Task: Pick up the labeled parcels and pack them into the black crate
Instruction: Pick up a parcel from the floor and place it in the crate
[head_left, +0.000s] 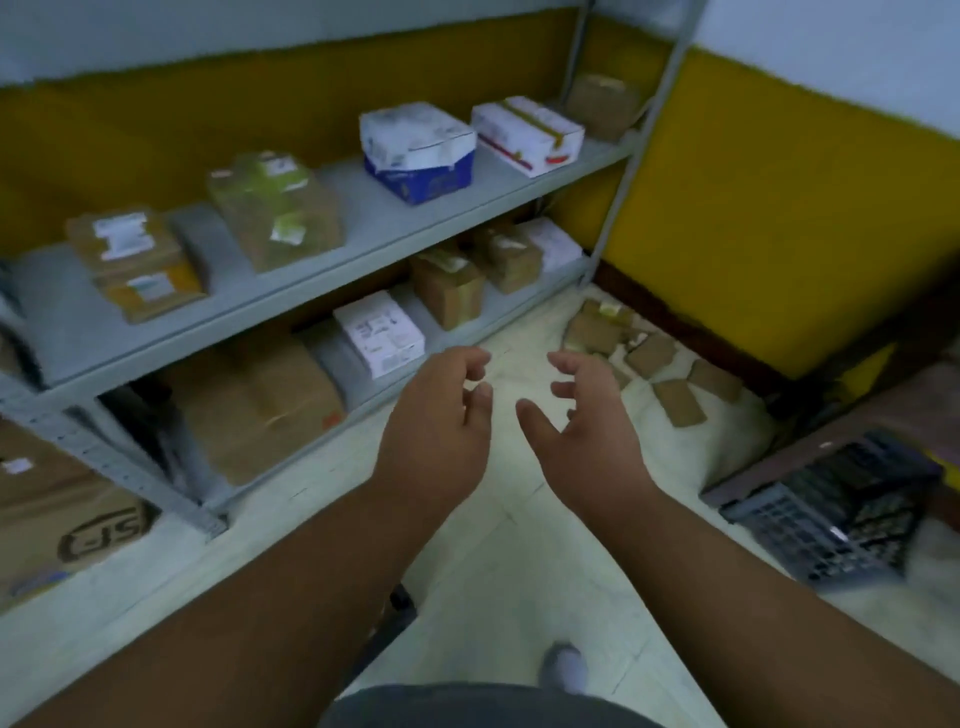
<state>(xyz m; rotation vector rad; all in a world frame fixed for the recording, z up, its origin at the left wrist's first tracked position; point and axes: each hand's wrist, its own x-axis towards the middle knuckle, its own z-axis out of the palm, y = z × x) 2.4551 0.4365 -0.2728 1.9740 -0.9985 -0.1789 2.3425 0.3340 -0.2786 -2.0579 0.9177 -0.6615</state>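
Note:
My left hand and my right hand are held out side by side over the floor, fingers loosely curled, holding nothing. Labeled parcels sit on a grey metal shelf: a white and blue box, a white box with a red stripe, a taped greenish parcel and a brown parcel with white labels. On the lower level lie a white labeled box and brown boxes. The black crate stands at the right on a low brown surface.
Several small brown parcels lie on the floor in the corner by the yellow wall. A large brown carton fills the lower shelf's left. Another big printed carton stands on the floor at far left. My foot shows below.

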